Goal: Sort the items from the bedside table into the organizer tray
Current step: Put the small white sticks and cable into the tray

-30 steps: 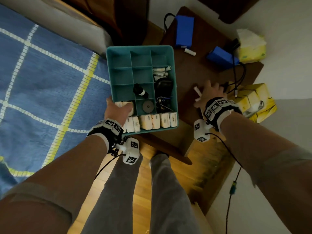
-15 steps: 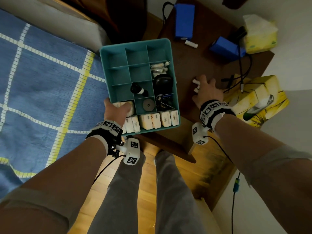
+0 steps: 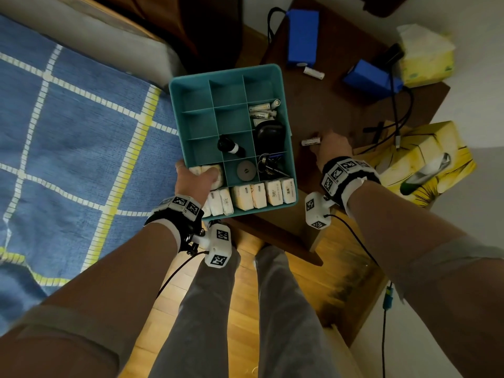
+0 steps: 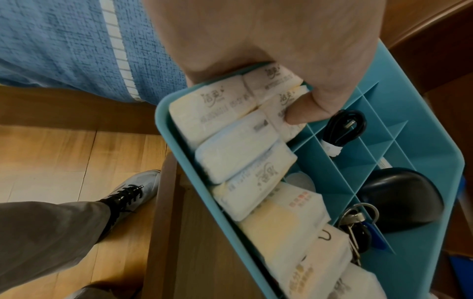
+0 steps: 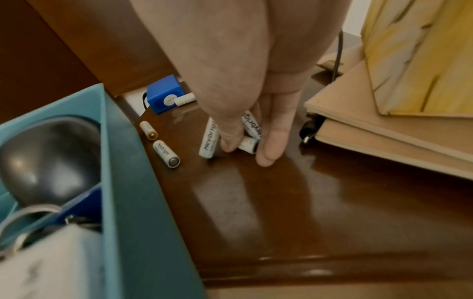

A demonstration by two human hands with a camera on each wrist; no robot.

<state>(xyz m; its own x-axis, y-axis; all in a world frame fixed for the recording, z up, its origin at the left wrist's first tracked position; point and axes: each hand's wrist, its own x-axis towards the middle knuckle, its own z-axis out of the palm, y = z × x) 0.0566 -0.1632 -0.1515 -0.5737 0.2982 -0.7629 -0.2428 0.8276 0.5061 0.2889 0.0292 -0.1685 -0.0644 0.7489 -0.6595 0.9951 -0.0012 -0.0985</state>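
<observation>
1. Head view: the left hand [image 3: 195,181] grips the near left corner of a teal plastic organizer tray with grid compartments [image 3: 285,88], thumb curled over the rim and pressing a white tissue packet [image 3: 211,170] inside it.
2. The tray rests at the left edge of the dark brown wooden table [image 3: 341,102], beside a bed with a blue checked cover [image 3: 76,137].
3. Inside the tray lie white cylindrical batteries [image 3: 261,111], a black rounded case [image 3: 270,136], a coiled black cable [image 3: 230,145], a grey disc [image 3: 246,171], a bunch of keys [image 3: 268,166], and a row of white tissue packets [image 3: 261,195] along the near edge.
4. Right wrist view: the right hand [image 5: 245,81] reaches down to the table, thumb and fingers [image 5: 271,147] closing around a small cluster of white batteries [image 5: 210,139] lying on the wood; the fingertips touch the surface.
5. Two more loose batteries [image 5: 166,153] lie on the table between that hand and the tray wall.
6. Yellow tissue boxes [image 3: 425,156] and blue rectangular battery packs [image 3: 302,34] sit further out on the table.
</observation>
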